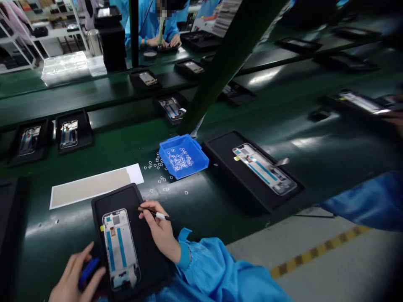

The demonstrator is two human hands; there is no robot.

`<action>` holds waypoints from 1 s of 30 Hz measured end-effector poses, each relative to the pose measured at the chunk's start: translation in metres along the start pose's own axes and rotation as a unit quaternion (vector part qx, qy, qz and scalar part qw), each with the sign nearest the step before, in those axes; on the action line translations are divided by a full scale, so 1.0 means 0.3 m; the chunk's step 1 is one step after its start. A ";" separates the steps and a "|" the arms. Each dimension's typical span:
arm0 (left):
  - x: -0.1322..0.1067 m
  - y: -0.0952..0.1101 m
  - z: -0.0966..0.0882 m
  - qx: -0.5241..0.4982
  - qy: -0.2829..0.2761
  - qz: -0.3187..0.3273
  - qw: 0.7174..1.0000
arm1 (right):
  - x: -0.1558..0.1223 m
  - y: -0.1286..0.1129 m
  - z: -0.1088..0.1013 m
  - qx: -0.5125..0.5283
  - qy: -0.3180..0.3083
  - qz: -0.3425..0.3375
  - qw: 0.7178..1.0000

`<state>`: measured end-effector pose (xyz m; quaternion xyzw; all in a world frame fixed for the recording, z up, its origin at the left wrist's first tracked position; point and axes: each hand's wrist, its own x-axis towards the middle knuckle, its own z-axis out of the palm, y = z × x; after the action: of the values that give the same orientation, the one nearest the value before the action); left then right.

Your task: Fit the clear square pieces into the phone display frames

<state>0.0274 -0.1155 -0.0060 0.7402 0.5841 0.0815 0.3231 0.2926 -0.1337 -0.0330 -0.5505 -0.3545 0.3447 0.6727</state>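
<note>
A phone frame (120, 247) with blue strips lies in a black tray (145, 251) at the near edge of the green belt. My right hand (160, 228) rests on the tray's right side, fingers closed on black tweezers (154, 213) that point left toward the frame. My left hand (75, 274) sits at the tray's lower left corner, closed on a small blue object (88, 270). A blue bin (183, 156) of tiny clear rings stands beyond the tray, with several rings (160, 178) scattered on the belt beside it.
A white and tan sheet (94, 188) lies left of the bin. A second tray with a phone frame (264, 170) sits to the right. More trays line the belt. A person in blue works at the far bench (157, 29); another blue sleeve (368, 201) enters from the right.
</note>
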 end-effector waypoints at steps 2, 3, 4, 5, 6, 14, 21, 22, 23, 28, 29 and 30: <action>0.067 0.058 -0.041 0.047 0.037 0.049 0.997 | -0.012 0.001 0.006 -0.001 0.003 0.005 1.000; 0.106 0.093 -0.049 0.069 0.046 0.074 0.994 | -0.015 0.002 0.007 -0.006 0.009 0.005 1.000; 0.146 0.127 -0.051 0.094 0.056 0.096 0.989 | -0.017 0.004 0.007 -0.013 0.016 0.005 1.000; 0.188 0.158 -0.047 0.118 0.062 0.115 0.984 | -0.018 0.006 0.006 -0.021 0.022 0.006 1.000; 0.227 0.184 -0.041 0.142 0.066 0.127 0.979 | -0.018 0.008 0.005 -0.030 0.026 0.008 0.999; 0.380 0.235 -0.044 0.187 -0.034 0.145 0.971 | -0.017 0.006 -0.005 -0.060 0.033 0.017 0.997; 0.374 0.232 -0.053 0.211 -0.065 0.130 0.967 | -0.019 0.011 0.002 -0.058 0.040 0.020 0.997; 0.370 0.233 -0.051 0.222 -0.062 0.122 0.965 | -0.022 0.012 0.003 -0.060 0.040 0.020 0.997; 0.366 0.232 -0.050 0.232 -0.062 0.115 0.964 | -0.024 0.011 0.002 -0.059 0.039 0.018 0.997; 0.371 0.238 -0.071 0.224 -0.066 0.142 0.962 | 0.041 -0.013 -0.022 -0.056 0.059 0.012 0.997; 0.386 0.247 -0.075 0.212 -0.057 0.156 0.963 | 0.077 -0.020 -0.027 -0.060 0.063 0.014 0.996; 0.407 0.261 -0.075 0.203 -0.043 0.169 0.964 | 0.121 -0.028 -0.031 -0.065 0.062 0.018 0.996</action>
<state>0.1169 -0.0034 0.0250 0.8811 0.4401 -0.0173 0.1726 0.3198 -0.1087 -0.0227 -0.6197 -0.3242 0.2985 0.6494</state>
